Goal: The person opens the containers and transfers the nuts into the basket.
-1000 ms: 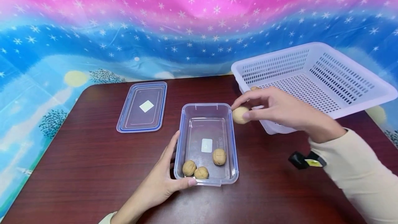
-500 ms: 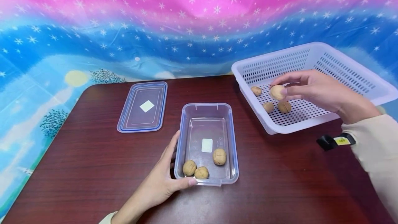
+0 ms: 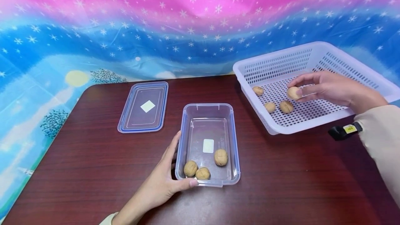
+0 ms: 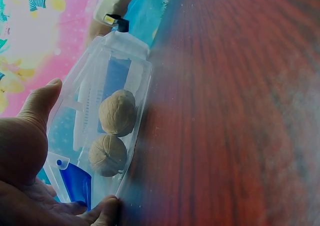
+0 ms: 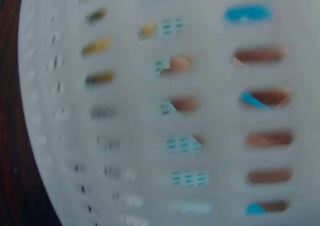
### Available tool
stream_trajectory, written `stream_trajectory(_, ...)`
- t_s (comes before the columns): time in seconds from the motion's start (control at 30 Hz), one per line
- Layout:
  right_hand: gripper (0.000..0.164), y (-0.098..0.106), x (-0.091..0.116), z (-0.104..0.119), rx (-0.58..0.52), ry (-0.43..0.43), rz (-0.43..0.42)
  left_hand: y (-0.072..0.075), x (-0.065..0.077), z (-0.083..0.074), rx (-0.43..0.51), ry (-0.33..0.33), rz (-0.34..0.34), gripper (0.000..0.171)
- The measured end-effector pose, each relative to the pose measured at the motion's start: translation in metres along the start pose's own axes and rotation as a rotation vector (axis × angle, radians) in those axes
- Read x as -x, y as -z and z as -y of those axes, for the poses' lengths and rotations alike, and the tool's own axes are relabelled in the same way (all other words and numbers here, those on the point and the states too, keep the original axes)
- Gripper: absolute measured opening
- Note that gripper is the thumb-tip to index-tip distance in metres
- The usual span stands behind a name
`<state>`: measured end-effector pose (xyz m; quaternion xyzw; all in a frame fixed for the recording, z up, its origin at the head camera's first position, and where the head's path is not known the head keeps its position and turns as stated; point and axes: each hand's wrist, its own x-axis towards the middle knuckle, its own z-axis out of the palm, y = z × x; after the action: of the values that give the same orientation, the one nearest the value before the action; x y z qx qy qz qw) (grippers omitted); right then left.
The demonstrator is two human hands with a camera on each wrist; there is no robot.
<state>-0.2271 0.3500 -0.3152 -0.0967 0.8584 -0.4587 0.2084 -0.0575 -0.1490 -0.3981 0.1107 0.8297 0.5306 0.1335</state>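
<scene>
My left hand (image 3: 164,176) grips the near left corner of a clear plastic container (image 3: 204,110), thumb over the near rim and fingers along the left side. Three walnuts lie inside: one walnut (image 3: 221,157) at the right and a pair by the near wall, both of which, walnut (image 4: 117,113) and walnut (image 4: 108,155), show through plastic in the left wrist view. My right hand (image 3: 331,88) pinches a walnut (image 3: 293,93) between thumb and fingers, inside the white slotted basket (image 3: 273,127). Basket slots fill the right wrist view, with bits of skin visible through them.
Three more walnuts sit in the basket's left part: a far walnut (image 3: 257,91), a near-left walnut (image 3: 270,107) and a darker walnut (image 3: 286,107). A blue-edged lid (image 3: 137,114) lies on the dark wooden table (image 3: 93,155). Patterned cloth (image 3: 187,27) hangs behind.
My right hand has carried its walnut from beside the container's right rim over to the basket, then slightly further right inside it. The left hand and container have stayed put.
</scene>
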Motion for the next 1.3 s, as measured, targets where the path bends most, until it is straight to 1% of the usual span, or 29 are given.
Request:
stream_trajectory(0.07, 0.03, 0.002, -0.002, -0.004, 0.014, -0.008, 0.015, 0.0, 0.0, 0.0, 0.002, -0.004, 0.002, 0.124)
stream_trajectory(0.23, 0.031, 0.005, -0.007, -0.015, 0.003, -0.006, 0.061, 0.0, -0.001, 0.001, 0.005, -0.01, 0.006, 0.124)
stream_trajectory(0.37, 0.027, 0.005, -0.011, -0.018, 0.014, -0.022, 0.088, 0.0, -0.001, 0.001, 0.005, -0.009, 0.003, 0.124)
stream_trajectory(0.43, 0.025, 0.004, -0.013, -0.018, 0.036, -0.028, 0.099, 0.0, -0.001, 0.001, 0.006, -0.007, 0.002, 0.124)
stream_trajectory(0.5, 0.027, 0.003, -0.015, -0.019, 0.062, -0.037, 0.1, 0.0, -0.001, 0.0, 0.006, -0.004, 0.001, 0.124)
stream_trajectory(0.63, 0.039, 0.001, -0.016, -0.017, 0.115, -0.073, 0.09, 0.0, -0.001, 0.0, 0.0, 0.005, 0.0, 0.124)
stream_trajectory(0.73, 0.044, -0.001, -0.016, -0.015, 0.132, -0.098, 0.079, 0.0, -0.001, 0.0, -0.003, 0.011, -0.002, 0.125)
stream_trajectory(1.03, 0.039, -0.004, -0.017, -0.013, 0.145, -0.14, 0.064, 0.0, 0.0, -0.001, 0.0, 0.012, -0.004, 0.125)
stream_trajectory(1.3, 0.041, -0.005, -0.017, -0.014, 0.181, -0.131, 0.076, 0.0, 0.0, 0.0, -0.002, 0.009, -0.003, 0.125)
